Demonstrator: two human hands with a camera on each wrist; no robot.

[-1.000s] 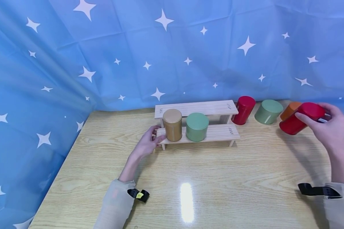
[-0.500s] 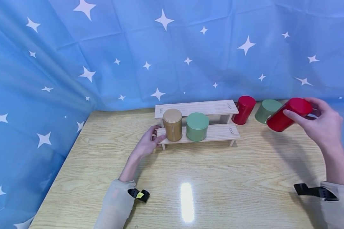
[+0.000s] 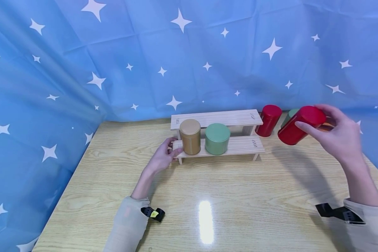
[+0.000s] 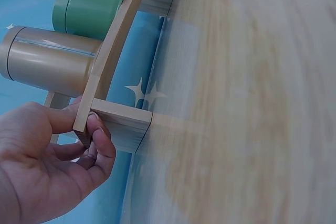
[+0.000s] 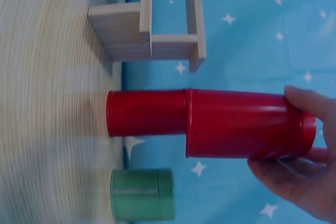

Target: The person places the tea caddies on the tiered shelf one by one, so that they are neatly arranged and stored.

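Note:
My left hand [image 3: 164, 154] grips the left end of the lower board of a two-step wooden rack [image 3: 239, 144]; in the left wrist view thumb and fingers pinch the board's end. On that lower step stand a gold canister [image 3: 190, 137] and a wider green canister [image 3: 217, 139]. My right hand [image 3: 338, 134] holds a red canister [image 3: 299, 126] near its lid, tilted and raised above the table. A second red canister [image 3: 268, 120] stands just right of the rack. In the right wrist view the held canister [image 5: 241, 124] overlaps the standing one [image 5: 147, 113].
Another green canister [image 5: 142, 195] stands on the table right of the red one, partly hidden in the head view. An orange canister [image 3: 327, 126] shows behind the right hand. The upper step [image 3: 215, 119] is bare. A blue star-patterned cloth [image 3: 145, 52] hangs behind the table.
My right hand has carried the red canister leftward, from in front of the orange canister to in front of the green one. My left hand stays on the rack.

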